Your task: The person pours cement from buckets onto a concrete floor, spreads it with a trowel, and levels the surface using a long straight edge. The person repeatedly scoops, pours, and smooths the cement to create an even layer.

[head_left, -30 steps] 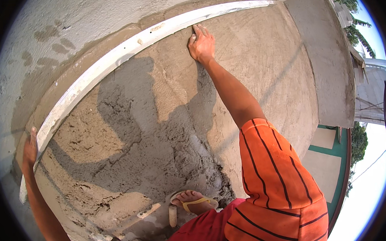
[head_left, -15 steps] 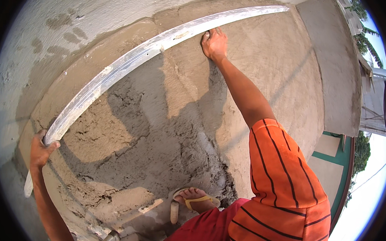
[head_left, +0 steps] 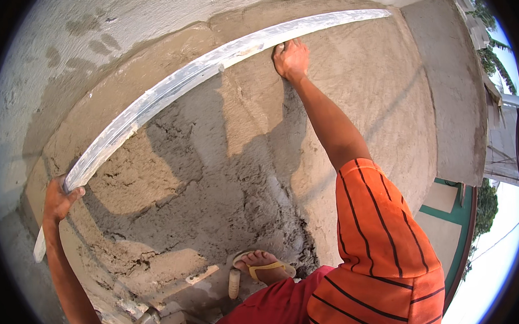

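Straightedge: a long pale metal straightedge (head_left: pixel 209 66) lies flat against the wet plaster (head_left: pixel 214 181), running from low on the left to high on the far right.
Left hand: the left hand (head_left: pixel 58 200) grips the near left end, fingers curled round the bar.
Right hand: the right hand (head_left: pixel 291 59) presses on the bar past its middle, palm down; whether its fingers wrap the edge I cannot tell.
Done so far: the right part of the wall (head_left: pixel 384 110) looks even and finely scratched, so I judge that stretch already levelled.
Left to do: below the bar the plaster is lumpy, cracked and darker, with ridges at the lower left; that patch looks unlevelled. The bare grey strip above the bar carries only a few dabs.
Underfoot: a foot in a yellow sandal (head_left: pixel 261 266) stands at the wall's base among fallen mortar.
Clothing: an orange striped sleeve (head_left: pixel 378 238) fills the near right.
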The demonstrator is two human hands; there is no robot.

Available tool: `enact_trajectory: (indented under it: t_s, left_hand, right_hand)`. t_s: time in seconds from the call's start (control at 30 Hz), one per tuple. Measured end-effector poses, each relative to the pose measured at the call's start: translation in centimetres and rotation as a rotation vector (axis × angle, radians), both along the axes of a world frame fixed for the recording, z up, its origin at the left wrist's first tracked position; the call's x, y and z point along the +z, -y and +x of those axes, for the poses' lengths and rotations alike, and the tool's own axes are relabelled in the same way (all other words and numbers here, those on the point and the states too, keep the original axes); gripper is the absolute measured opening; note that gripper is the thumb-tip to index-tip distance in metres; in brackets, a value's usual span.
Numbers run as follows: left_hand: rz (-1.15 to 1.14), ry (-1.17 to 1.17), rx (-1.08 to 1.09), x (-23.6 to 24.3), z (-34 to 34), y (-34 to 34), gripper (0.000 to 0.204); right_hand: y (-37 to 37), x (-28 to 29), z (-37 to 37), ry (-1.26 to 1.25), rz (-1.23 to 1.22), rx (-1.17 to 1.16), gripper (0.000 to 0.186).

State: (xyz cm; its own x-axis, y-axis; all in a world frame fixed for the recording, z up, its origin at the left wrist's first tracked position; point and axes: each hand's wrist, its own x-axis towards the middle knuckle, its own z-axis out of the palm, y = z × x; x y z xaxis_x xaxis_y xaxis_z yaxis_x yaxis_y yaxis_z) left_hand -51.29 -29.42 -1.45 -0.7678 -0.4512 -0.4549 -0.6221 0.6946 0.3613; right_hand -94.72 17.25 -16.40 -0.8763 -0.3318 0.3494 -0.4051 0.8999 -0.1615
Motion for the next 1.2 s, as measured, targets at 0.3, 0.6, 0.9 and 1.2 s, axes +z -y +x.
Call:
enact_trajectory:
  t_s: [0.3,0.6,0.9,1.2]
  left_hand:
    - [0.276,0.077,0.075,-0.3,0.2,0.6,0.041]
    - [-0.381,0.016,0.003,-1.9,0.9,0.7,0.073]
    - [-0.636,0.014,-0.125,-2.8,2.4,-1.1,0.064]
    - [-0.683,0.095,0.004,-2.3,2.2,-2.7,0.069]
  right_hand:
    - [0.3,0.4,0.0,0.015,-0.011,0.008,0.035]
    - [-0.4,-0.7,-0.3,-0.059,0.011,0.005,0.036]
    - [-1.0,-1.1,-0.5,-0.101,0.142,0.033,0.033]
    - [0.5,1.8,0.5,0.228,0.051,-0.043,0.044]
